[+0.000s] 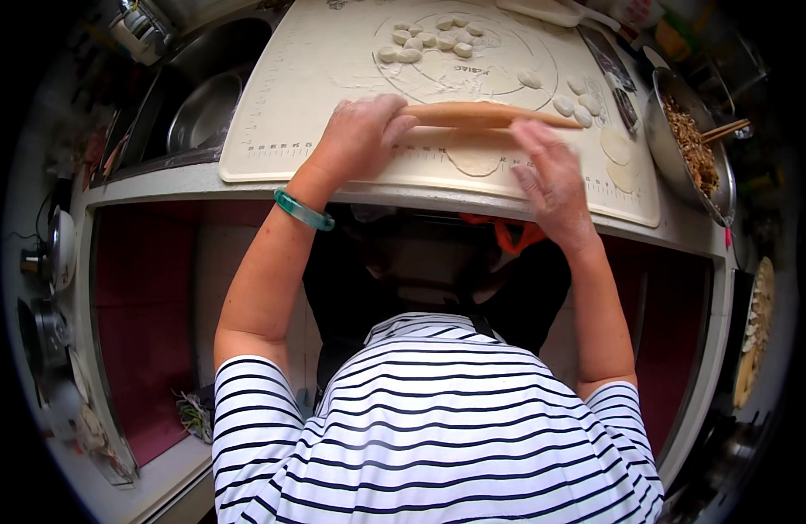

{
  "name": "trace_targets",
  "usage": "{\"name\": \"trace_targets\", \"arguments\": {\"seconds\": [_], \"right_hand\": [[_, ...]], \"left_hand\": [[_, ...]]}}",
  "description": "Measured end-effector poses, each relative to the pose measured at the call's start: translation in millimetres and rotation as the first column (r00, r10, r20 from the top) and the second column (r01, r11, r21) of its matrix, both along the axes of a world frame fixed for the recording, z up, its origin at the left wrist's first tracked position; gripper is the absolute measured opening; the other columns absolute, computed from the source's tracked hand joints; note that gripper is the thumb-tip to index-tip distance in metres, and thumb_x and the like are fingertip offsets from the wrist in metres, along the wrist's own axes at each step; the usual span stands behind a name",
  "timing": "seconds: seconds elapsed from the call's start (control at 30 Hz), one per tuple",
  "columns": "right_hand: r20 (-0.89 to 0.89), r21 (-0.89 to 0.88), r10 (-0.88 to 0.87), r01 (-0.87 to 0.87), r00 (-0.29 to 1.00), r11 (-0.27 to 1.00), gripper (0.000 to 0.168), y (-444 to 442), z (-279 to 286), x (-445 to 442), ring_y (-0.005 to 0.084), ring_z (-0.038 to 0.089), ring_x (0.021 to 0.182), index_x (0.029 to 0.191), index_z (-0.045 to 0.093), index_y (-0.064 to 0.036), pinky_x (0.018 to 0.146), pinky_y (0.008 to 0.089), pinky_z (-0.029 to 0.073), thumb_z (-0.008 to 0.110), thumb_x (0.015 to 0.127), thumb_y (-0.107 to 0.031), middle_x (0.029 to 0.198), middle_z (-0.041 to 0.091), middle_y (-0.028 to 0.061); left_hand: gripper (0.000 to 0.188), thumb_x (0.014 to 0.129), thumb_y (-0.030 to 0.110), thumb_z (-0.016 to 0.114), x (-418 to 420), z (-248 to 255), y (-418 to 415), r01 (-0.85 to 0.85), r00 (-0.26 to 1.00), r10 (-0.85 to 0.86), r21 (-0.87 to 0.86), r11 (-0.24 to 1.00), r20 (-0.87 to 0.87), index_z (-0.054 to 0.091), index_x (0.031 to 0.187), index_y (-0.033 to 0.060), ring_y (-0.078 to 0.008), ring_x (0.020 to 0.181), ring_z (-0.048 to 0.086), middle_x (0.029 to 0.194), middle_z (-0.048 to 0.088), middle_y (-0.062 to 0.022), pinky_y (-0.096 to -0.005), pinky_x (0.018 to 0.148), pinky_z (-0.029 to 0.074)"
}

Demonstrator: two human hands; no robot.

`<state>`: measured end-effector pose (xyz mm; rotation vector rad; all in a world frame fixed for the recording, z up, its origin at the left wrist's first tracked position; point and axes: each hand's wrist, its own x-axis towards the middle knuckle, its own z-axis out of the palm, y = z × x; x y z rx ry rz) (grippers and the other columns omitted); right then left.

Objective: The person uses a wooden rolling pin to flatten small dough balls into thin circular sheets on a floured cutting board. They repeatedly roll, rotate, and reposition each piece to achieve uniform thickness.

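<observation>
A tapered wooden rolling pin lies crosswise on the floury pastry mat. Around its left end closes my left hand, with a green bangle on that wrist. My right hand is blurred, its thumb and fingers apart; the fingertips meet the pin's near side toward its right end. Under and in front of the pin is a flat dough wrapper, its upper edge hidden. Two more rolled wrappers lie to the right, overlapping. Small flattened dough pieces sit above them.
Several dough lumps are grouped at the mat's far side. A steel bowl of filling with chopsticks stands right, beside a dark-handled knife. A sink holding a metal basin is left. A tray of pale pieces is far right.
</observation>
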<state>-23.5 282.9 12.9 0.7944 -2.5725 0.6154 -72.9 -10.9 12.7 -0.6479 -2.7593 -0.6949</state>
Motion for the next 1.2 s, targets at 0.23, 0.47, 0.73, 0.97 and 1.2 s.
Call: {"name": "trace_targets", "arguments": {"seconds": [0.23,0.47,0.73,0.97,1.2], "right_hand": [[0.219,0.16,0.001,-0.036,0.976,0.987,0.05,-22.6,-2.8,12.3,0.0287,0.04,0.136,0.134,0.05,-0.006,0.113,0.0506,0.026,0.056,0.093,-0.033,0.145,0.045,0.0126],[0.236,0.264,-0.069,0.005,0.969,0.965,0.068,-47.0,-7.9,-6.4,0.0269,0.027,0.144,0.147,0.035,-0.003,0.119,0.0439,0.017,0.047,0.094,-0.044,0.155,0.031,0.0144],[0.371,0.067,-0.084,0.063,0.925,0.996,0.069,-30.1,-3.0,-59.0,0.0271,0.026,0.144,0.148,0.032,-0.003,0.119,0.0426,0.016,0.042,0.097,-0.048,0.156,0.029,0.0129],[0.431,0.195,-0.098,0.013,0.897,0.981,0.061,-29.9,9.2,-58.5,0.026,0.026,0.144,0.148,0.034,-0.007,0.118,0.0381,0.019,0.044,0.097,-0.038,0.156,0.03,0.0104],[0.261,0.285,-0.039,-0.039,0.964,0.958,0.066,-39.7,-6.1,-11.6,0.0269,0.028,0.144,0.147,0.033,-0.003,0.119,0.0431,0.016,0.045,0.096,-0.043,0.153,0.034,0.0132]], "left_hand": [[0.034,0.098,0.036,0.052,10.7,5.7,-10.4,-0.237,0.955,0.201,0.155,0.959,0.218,0.064,0.11,0.0061,-0.0294,0.08,0.063,0.086,0.067,-0.0146,-0.0386,0.073,0.049],[0.032,0.098,0.035,0.053,27.9,5.9,-13.9,-0.316,0.947,0.291,0.228,0.921,0.138,0.064,0.108,0.007,-0.0306,0.075,0.064,0.082,0.067,-0.0112,-0.0405,0.07,0.05],[0.031,0.098,0.034,0.055,28.1,-24.8,-20.7,-0.361,0.92,0.388,0.498,0.789,0.053,0.063,0.109,0.0069,-0.026,0.068,0.062,0.077,0.065,-0.0093,-0.0372,0.064,0.049],[0.031,0.098,0.035,0.055,32.2,-27.9,-20.1,-0.358,0.916,0.4,0.518,0.777,0.032,0.063,0.108,0.0066,-0.0242,0.067,0.062,0.077,0.065,-0.0092,-0.0366,0.063,0.049],[0.031,0.098,0.034,0.056,34.4,-22.8,-18.9,-0.367,0.911,0.411,0.504,0.782,0.026,0.063,0.108,0.0057,-0.0267,0.067,0.063,0.077,0.065,-0.0101,-0.0373,0.063,0.049]]}}
